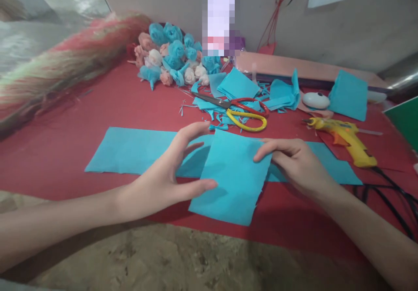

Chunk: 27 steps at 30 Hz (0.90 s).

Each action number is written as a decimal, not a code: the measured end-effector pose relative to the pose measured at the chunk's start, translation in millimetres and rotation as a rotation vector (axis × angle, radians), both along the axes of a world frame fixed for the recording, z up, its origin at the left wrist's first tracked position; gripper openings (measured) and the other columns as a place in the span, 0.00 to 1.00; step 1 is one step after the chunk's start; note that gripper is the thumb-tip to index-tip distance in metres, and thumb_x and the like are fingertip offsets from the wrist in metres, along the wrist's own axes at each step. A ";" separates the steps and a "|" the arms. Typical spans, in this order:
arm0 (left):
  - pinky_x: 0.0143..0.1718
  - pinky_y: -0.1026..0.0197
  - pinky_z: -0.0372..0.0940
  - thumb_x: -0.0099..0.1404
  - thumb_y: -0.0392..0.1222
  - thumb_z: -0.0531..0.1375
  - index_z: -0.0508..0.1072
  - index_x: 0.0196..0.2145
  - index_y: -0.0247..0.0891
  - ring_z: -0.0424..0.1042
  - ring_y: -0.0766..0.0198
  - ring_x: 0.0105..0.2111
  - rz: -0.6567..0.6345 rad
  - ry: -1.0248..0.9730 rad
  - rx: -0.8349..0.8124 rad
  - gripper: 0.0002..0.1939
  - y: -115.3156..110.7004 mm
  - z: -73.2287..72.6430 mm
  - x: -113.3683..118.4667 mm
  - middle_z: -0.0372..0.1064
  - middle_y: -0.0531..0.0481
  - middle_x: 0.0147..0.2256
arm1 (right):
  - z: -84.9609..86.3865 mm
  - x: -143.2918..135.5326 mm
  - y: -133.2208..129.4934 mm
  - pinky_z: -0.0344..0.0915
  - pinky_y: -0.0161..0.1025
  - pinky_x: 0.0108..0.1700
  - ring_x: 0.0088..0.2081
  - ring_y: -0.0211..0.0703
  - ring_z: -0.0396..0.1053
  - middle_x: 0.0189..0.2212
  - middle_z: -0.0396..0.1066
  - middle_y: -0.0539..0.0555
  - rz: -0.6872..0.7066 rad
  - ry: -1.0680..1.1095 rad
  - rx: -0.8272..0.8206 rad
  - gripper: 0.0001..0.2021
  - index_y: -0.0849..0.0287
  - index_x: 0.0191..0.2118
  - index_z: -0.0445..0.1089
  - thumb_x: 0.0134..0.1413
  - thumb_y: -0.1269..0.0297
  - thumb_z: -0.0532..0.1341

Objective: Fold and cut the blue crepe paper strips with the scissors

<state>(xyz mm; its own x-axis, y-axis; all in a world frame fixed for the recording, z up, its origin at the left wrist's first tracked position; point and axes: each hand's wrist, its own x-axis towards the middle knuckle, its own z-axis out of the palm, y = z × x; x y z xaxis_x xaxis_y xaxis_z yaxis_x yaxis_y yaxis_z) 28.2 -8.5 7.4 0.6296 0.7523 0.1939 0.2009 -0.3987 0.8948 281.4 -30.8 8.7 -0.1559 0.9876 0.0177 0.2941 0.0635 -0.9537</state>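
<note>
A rectangular piece of blue crepe paper (233, 177) is held up by its right edge in my right hand (300, 164), pinched between thumb and fingers. My left hand (176, 173) is spread around the piece's left side, the thumb over its face and the fingers apart; it does not grip the piece. Beneath both hands a long blue paper strip (133, 151) lies across the red table. Just beyond the piece are scissors (228, 103) with one red and one yellow handle, resting on blue paper scraps (212, 116).
Blue, pink and white paper flowers (176, 49) are heaped at the back. Folded blue paper stacks (238, 84) lie behind the scissors. A yellow glue gun (349, 138) with a black cord is at right, near a white oval object (315, 100). Fringed material (65, 64) lines the left.
</note>
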 end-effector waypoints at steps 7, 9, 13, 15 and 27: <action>0.38 0.68 0.72 0.60 0.39 0.63 0.69 0.49 0.44 0.75 0.62 0.43 -0.163 -0.139 -0.922 0.19 -3.9 11.1 14.3 0.75 0.54 0.44 | 5.6 -9.7 -10.2 0.61 0.27 0.28 0.27 0.29 0.67 0.26 0.73 0.40 -0.073 0.129 0.017 0.19 0.45 0.27 0.76 0.51 0.78 0.53; 0.39 0.68 0.72 0.60 0.36 0.63 0.71 0.47 0.43 0.76 0.64 0.42 -0.141 -0.170 -0.946 0.16 -4.7 10.7 14.3 0.77 0.56 0.40 | 5.1 -9.5 -9.7 0.62 0.27 0.29 0.29 0.29 0.68 0.26 0.73 0.40 -0.107 0.126 0.029 0.19 0.45 0.27 0.76 0.52 0.77 0.53; 0.40 0.65 0.72 0.59 0.33 0.64 0.70 0.48 0.41 0.77 0.63 0.40 -0.066 -0.228 -0.941 0.18 -3.4 9.1 13.2 0.76 0.53 0.43 | 4.4 -5.4 -8.0 0.64 0.27 0.30 0.29 0.30 0.68 0.28 0.73 0.42 -0.128 0.118 0.039 0.18 0.47 0.28 0.76 0.53 0.76 0.53; 0.41 0.64 0.73 0.58 0.32 0.64 0.69 0.49 0.41 0.77 0.63 0.39 -0.038 -0.259 -0.952 0.20 -2.1 9.6 12.8 0.75 0.52 0.45 | 4.9 -1.9 -6.5 0.65 0.29 0.31 0.29 0.32 0.68 0.31 0.74 0.44 -0.092 0.147 0.035 0.17 0.48 0.32 0.76 0.53 0.76 0.53; 0.42 0.63 0.70 0.55 0.30 0.64 0.65 0.55 0.36 0.76 0.62 0.38 -0.261 -0.245 -1.181 0.29 -8.7 15.8 13.5 0.77 0.46 0.39 | 14.4 -7.5 -9.1 0.58 0.43 0.56 0.56 0.47 0.58 0.51 0.65 0.49 0.261 -0.207 0.483 0.06 0.47 0.39 0.72 0.54 0.60 0.61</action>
<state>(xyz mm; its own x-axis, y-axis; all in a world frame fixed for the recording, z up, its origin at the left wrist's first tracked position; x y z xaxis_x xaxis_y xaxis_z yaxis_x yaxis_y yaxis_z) 41.7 -17.1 23.2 0.8297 0.4038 -0.3854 0.0130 0.6763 0.7365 273.8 -39.9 23.2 -0.4411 0.8035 0.3998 0.3871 0.5723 -0.7230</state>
